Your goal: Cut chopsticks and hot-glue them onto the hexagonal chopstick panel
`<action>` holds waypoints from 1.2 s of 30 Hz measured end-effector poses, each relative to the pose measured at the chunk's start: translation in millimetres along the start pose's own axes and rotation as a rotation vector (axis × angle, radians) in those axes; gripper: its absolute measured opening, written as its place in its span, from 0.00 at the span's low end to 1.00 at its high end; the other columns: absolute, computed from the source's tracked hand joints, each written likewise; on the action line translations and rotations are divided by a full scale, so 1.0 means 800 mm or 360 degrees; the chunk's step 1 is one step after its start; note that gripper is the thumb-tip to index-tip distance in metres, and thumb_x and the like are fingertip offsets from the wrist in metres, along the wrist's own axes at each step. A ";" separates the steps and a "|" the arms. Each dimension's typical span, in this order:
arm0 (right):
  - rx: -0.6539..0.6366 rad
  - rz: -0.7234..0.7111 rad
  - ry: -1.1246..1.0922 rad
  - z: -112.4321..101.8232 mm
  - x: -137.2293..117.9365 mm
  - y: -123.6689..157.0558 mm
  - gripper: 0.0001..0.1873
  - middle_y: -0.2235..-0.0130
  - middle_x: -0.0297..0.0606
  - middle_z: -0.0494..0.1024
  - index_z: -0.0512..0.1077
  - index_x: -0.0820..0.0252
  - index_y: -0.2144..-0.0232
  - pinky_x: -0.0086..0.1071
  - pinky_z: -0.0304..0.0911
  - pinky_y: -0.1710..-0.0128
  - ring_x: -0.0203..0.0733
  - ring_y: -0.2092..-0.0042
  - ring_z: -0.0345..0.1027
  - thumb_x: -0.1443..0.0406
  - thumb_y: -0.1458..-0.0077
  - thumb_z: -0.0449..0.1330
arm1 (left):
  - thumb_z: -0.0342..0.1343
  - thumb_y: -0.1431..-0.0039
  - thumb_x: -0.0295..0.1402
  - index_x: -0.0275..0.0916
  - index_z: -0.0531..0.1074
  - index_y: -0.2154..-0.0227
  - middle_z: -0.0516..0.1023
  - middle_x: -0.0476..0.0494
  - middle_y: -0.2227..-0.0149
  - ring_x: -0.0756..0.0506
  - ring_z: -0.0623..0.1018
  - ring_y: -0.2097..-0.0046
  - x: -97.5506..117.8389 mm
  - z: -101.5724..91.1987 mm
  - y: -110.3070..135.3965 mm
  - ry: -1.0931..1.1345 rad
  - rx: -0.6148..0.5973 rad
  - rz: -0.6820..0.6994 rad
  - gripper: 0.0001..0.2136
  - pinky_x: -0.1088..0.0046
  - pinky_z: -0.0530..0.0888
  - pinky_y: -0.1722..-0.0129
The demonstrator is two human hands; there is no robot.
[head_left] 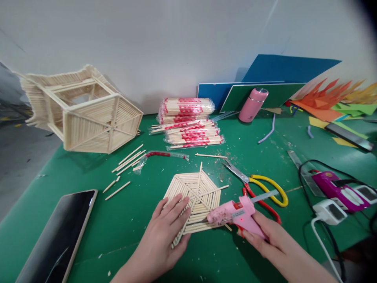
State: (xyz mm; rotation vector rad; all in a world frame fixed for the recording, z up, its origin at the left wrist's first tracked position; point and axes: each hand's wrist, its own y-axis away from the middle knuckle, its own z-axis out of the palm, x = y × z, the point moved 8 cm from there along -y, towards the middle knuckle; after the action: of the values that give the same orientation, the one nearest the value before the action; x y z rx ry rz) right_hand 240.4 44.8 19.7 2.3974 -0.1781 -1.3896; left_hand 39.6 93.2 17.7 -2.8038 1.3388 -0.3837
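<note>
My left hand (169, 232) lies with its fingers stretched over the left part of a flat polygonal panel of wooden sticks (204, 202). Its thumb is at the panel's lower edge. My right hand (265, 239) is closed around the handle of a pink hot glue gun (235, 214), fingers by its orange trigger. The gun's nozzle points left, over the panel's lower right part; whether it touches is unclear. A clear glue stick (265, 195) protrudes from its back. Scissors (253, 182) with yellow and red handles lie open behind the gun.
A stick-built lantern-like frame (101, 131) stands back left. Wrapped chopstick bundles (191, 122) lie by the wall. Loose sticks (129, 159) and a phone (59, 236) are left. A pink bottle (253, 105) stands behind; a purple power strip (338, 190) with cords lies right.
</note>
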 end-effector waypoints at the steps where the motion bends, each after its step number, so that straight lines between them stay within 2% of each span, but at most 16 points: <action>1: 0.0025 0.0007 0.0030 -0.007 0.004 0.002 0.23 0.58 0.40 0.74 0.62 0.57 0.51 0.35 0.65 0.58 0.43 0.58 0.69 0.54 0.46 0.50 | 0.46 0.46 0.30 0.42 0.53 0.44 0.57 0.42 0.42 0.39 0.56 0.41 0.000 0.000 0.000 0.0005 0.0005 0.0003 0.24 0.52 0.59 0.46; 6: 0.0106 -0.0011 0.0050 -0.028 0.013 0.010 0.22 0.60 0.38 0.75 0.64 0.55 0.51 0.33 0.67 0.63 0.44 0.60 0.69 0.54 0.48 0.52 | 0.47 0.47 0.30 0.43 0.56 0.45 0.59 0.42 0.43 0.39 0.58 0.42 -0.001 -0.001 0.000 0.0046 0.0056 -0.0010 0.24 0.52 0.59 0.46; 8: 0.0128 0.0006 -0.0036 -0.030 0.016 0.014 0.20 0.62 0.39 0.75 0.67 0.55 0.56 0.30 0.67 0.67 0.43 0.62 0.69 0.53 0.49 0.53 | 0.47 0.47 0.29 0.42 0.57 0.46 0.60 0.41 0.43 0.39 0.58 0.42 -0.001 -0.002 0.000 0.0053 0.0064 -0.0017 0.24 0.52 0.59 0.47; 10: 0.0147 0.0061 -0.0178 -0.031 0.020 0.018 0.18 0.68 0.38 0.74 0.69 0.57 0.62 0.27 0.66 0.74 0.39 0.69 0.68 0.52 0.49 0.52 | 0.47 0.47 0.30 0.42 0.57 0.46 0.60 0.40 0.44 0.39 0.58 0.42 0.000 -0.003 0.000 0.0064 0.0060 -0.0022 0.24 0.52 0.59 0.47; 13: 0.0363 0.0084 -0.0364 -0.050 0.024 0.023 0.17 0.79 0.30 0.65 0.68 0.59 0.66 0.24 0.56 0.83 0.30 0.80 0.56 0.52 0.50 0.53 | 0.48 0.47 0.30 0.42 0.57 0.46 0.61 0.40 0.44 0.39 0.58 0.42 0.002 -0.005 -0.001 0.0078 0.0068 -0.0018 0.23 0.52 0.59 0.47; 15: 0.0571 0.0043 -0.0406 -0.075 0.025 0.021 0.19 0.82 0.27 0.60 0.66 0.59 0.62 0.24 0.51 0.85 0.30 0.81 0.52 0.52 0.50 0.53 | 0.48 0.47 0.30 0.42 0.58 0.47 0.61 0.41 0.44 0.39 0.58 0.42 0.003 -0.005 -0.001 0.0077 0.0080 -0.0019 0.22 0.51 0.58 0.47; 16: 0.0677 0.0038 -0.0385 -0.090 0.027 0.018 0.20 0.82 0.27 0.61 0.65 0.59 0.60 0.25 0.50 0.84 0.31 0.80 0.53 0.52 0.50 0.54 | 0.48 0.47 0.31 0.41 0.59 0.48 0.61 0.41 0.44 0.39 0.58 0.42 0.003 -0.005 -0.002 0.0075 0.0082 -0.0022 0.22 0.51 0.58 0.47; 19: 0.1058 0.0081 -0.0184 -0.142 0.043 0.006 0.19 0.77 0.33 0.68 0.65 0.60 0.64 0.28 0.58 0.77 0.35 0.75 0.61 0.52 0.51 0.54 | 0.47 0.47 0.31 0.40 0.61 0.49 0.61 0.41 0.44 0.40 0.58 0.42 0.004 -0.004 -0.004 0.0063 0.0055 -0.0038 0.20 0.52 0.57 0.47; 22: 0.1226 0.0161 -0.0028 -0.179 0.065 -0.012 0.21 0.71 0.38 0.71 0.67 0.61 0.65 0.30 0.59 0.74 0.37 0.72 0.64 0.52 0.55 0.56 | 0.48 0.47 0.32 0.40 0.62 0.50 0.61 0.41 0.44 0.40 0.58 0.42 0.006 -0.003 -0.005 0.0060 0.0036 -0.0050 0.20 0.53 0.56 0.46; 24: 0.1256 0.0243 0.0095 -0.192 0.078 -0.024 0.21 0.71 0.40 0.72 0.69 0.63 0.67 0.31 0.58 0.74 0.38 0.72 0.65 0.51 0.55 0.56 | 0.48 0.48 0.32 0.40 0.62 0.50 0.61 0.41 0.44 0.40 0.57 0.42 0.007 -0.004 -0.005 0.0060 0.0024 -0.0063 0.20 0.53 0.55 0.45; 29: 0.1156 0.0432 0.0423 -0.202 0.098 -0.043 0.24 0.73 0.44 0.74 0.71 0.63 0.65 0.34 0.57 0.74 0.39 0.76 0.66 0.50 0.54 0.53 | 0.47 0.47 0.33 0.39 0.61 0.50 0.60 0.42 0.43 0.42 0.57 0.41 0.013 -0.004 -0.006 0.0004 -0.0033 -0.0140 0.20 0.54 0.54 0.45; 32: 0.1102 0.0486 0.0625 -0.205 0.107 -0.049 0.27 0.75 0.45 0.73 0.71 0.64 0.62 0.37 0.56 0.73 0.44 0.74 0.65 0.49 0.56 0.54 | 0.48 0.48 0.34 0.39 0.60 0.49 0.60 0.41 0.44 0.42 0.57 0.42 0.015 -0.005 -0.009 -0.0017 -0.0076 -0.0182 0.21 0.55 0.53 0.45; 34: 0.1143 0.0481 0.0772 -0.207 0.106 -0.048 0.29 0.72 0.46 0.73 0.70 0.64 0.60 0.39 0.56 0.72 0.48 0.71 0.65 0.48 0.57 0.54 | 0.48 0.48 0.34 0.38 0.58 0.48 0.59 0.40 0.43 0.42 0.58 0.42 0.016 -0.006 -0.011 -0.0006 -0.0094 -0.0196 0.23 0.55 0.53 0.45; 36: 0.1302 0.0360 0.0921 -0.201 0.089 -0.040 0.29 0.67 0.47 0.73 0.69 0.62 0.57 0.39 0.57 0.72 0.50 0.67 0.65 0.48 0.56 0.54 | 0.49 0.48 0.34 0.38 0.57 0.47 0.57 0.38 0.42 0.42 0.57 0.42 0.017 -0.008 -0.010 0.0006 -0.0092 -0.0200 0.24 0.54 0.52 0.45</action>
State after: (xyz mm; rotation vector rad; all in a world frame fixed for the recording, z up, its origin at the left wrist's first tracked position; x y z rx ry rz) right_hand 412.5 93.4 22.6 3.1646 -0.9732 -0.5030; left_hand 52.5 88.8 27.7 -2.9450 1.1969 -0.3585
